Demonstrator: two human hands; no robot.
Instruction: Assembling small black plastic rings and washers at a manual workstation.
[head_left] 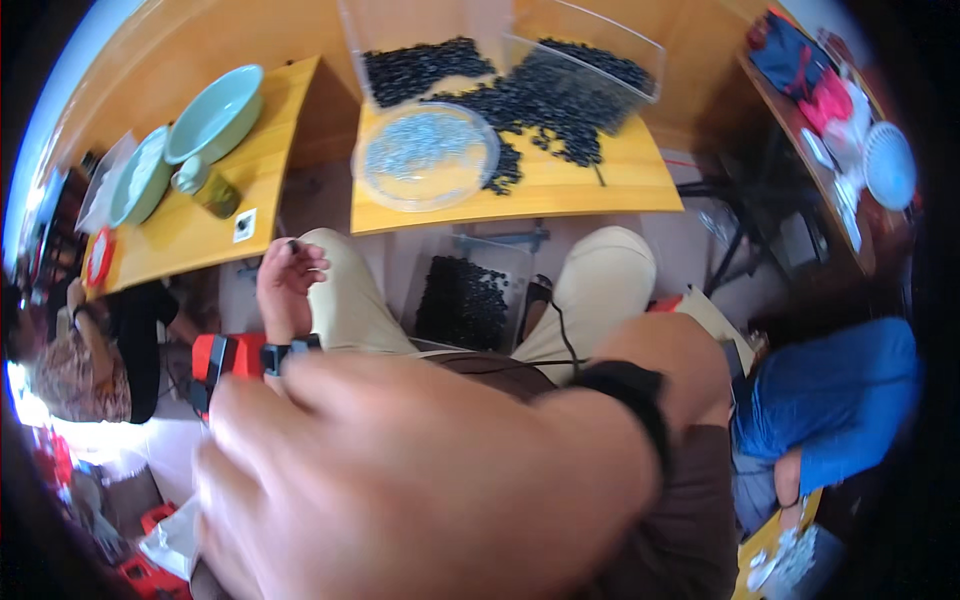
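Note:
My left hand point(290, 285) is raised beside my left knee, its fingers curled, with a small black piece point(292, 246) at the fingertips. Very close to the camera, my right hand point(370, 480) reaches across my body to the left, blurred, its fingers largely hidden behind the back of the hand. Ahead on the yellow table point(440, 215) sits a round clear tray point(375, 195) of small silvery pieces. Beside and behind it, many small black pieces point(520, 100) are spread out. Between my legs, a clear bin point(515, 265) holds more black pieces point(460, 300).
A clear box point(655, 75) lies tipped over the black pieces. On the left table stand pale green basins point(215, 115) and a bottle point(207, 187). People sit at both sides, one in blue point(840, 400). A red and black case point(230, 360) is near my left wrist.

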